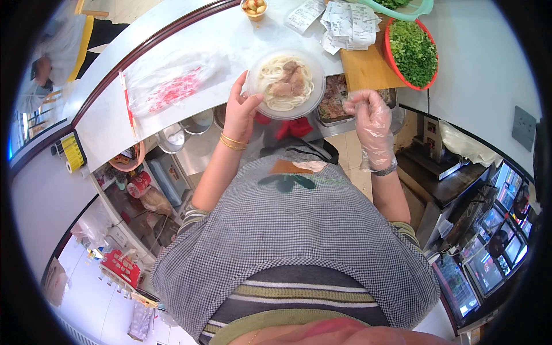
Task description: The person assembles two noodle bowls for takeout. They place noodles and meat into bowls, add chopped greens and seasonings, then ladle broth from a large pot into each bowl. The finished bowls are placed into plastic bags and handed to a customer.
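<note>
The left hand [238, 110] is gripping a round plastic bowl [320, 85] by its left side, the thumb lying over the rim and the fingers wrapping the outside. The bowl is sitting at the front edge of the counter [227, 31], partly overhanging it, and is holding white noodles [268, 73] with sliced meat [289, 81] on top. Being round, it is showing no long axis.

The gloved right hand [375, 125] is hanging over the right part of a metal tray [337, 122] of meat, whose long side is running left to right along that same edge. Its fingers are sitting curled together, the tips pointing left; whether they are pinching anything, I cannot tell. From those fingertips the bowl is lying to the left and slightly farther out, beyond the tray's left end; the left hand is nearer to it, already touching.
</note>
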Tool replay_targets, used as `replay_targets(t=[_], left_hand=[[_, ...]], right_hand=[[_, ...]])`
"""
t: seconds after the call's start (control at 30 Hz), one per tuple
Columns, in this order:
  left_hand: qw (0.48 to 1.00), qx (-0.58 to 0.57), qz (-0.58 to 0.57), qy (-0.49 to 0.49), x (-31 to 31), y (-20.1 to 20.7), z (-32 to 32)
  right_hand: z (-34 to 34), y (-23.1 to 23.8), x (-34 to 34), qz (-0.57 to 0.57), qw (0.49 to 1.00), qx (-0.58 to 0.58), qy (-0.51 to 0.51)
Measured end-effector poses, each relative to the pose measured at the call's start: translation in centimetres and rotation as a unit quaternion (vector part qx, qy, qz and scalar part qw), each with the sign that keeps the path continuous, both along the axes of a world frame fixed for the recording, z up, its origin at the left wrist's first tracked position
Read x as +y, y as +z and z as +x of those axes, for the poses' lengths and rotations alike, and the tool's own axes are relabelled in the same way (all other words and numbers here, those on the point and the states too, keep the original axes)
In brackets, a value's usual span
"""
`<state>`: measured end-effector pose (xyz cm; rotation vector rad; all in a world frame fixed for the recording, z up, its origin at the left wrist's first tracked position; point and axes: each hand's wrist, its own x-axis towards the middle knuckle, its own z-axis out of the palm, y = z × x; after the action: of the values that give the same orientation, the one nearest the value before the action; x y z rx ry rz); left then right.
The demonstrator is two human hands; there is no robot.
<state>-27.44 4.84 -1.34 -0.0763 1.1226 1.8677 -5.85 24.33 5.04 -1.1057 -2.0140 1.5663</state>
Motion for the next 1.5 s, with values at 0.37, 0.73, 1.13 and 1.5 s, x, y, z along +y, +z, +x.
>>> replay_targets(t=[0.37, 0.73, 1.13, 1.5], left_hand=[[0.993, -0.053, 0.105, -0.024, -0.7, -0.2, -0.7], [0.999, 0.013, 0.033, -0.041, 0.2, 0.8, -0.1], [0.999, -0.030, 0.021, -0.036, 0.8, 0.6, 1.2], [0.996, 0.018, -0.047, -0.074, 1.5, 0.5, 1.1]], right_hand=[[13.9, -15.6, 3.1, 0.230, 0.931, -0.279, -0.051], [5.4, -14.4, 4.6, 0.247, 0.925, -0.281, 0.059], [5.1, -14.2, 1.6, 0.143, 0.908, -0.362, 0.153], [1.5, -0.4, 2.7, -0.244, 0.969, -0.011, 0.026]])
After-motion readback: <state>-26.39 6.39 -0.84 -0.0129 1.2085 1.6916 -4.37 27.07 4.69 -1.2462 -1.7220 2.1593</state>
